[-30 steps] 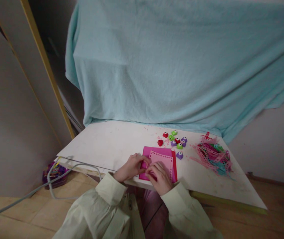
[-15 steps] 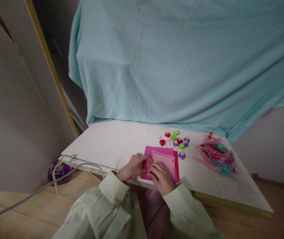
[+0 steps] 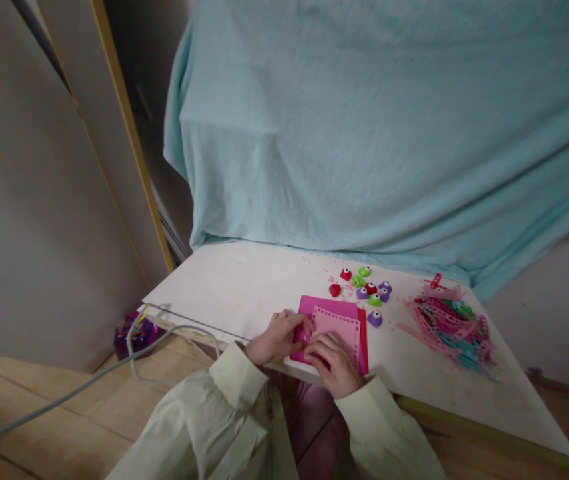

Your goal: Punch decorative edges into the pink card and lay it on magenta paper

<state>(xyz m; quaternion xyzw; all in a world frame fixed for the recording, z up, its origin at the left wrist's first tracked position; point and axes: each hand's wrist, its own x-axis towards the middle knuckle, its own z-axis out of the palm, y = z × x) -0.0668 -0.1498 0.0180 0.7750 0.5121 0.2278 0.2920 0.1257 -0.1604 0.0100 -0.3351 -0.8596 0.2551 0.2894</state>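
A light pink sheet [image 3: 340, 329] with a row of small punched holes along its edges lies on a magenta sheet [image 3: 322, 305], with a red sheet [image 3: 363, 340] showing beneath at the right. My left hand [image 3: 280, 335] is closed at the pink sheet's left edge; a glossy magenta bit shows between its fingers, too small to name. Beside it my right hand [image 3: 335, 362] has its fingers curled onto the pink sheet's lower left part, pinching its edge. The fingertips of both hands nearly meet and partly hide that corner.
Several small red, green and purple craft punches [image 3: 375, 319] stand behind the sheets amid pink paper bits. A tangled heap of punched paper strips [image 3: 457, 327] lies on the white table [image 3: 229, 280] at right. A blue blanket [image 3: 339, 133] hangs behind; a grey cable [image 3: 89, 381] runs at left.
The whole scene has shifted slightly right in view as the head turned. Both hands stay at the pink sheet's left edge, their fingers moved only a little.
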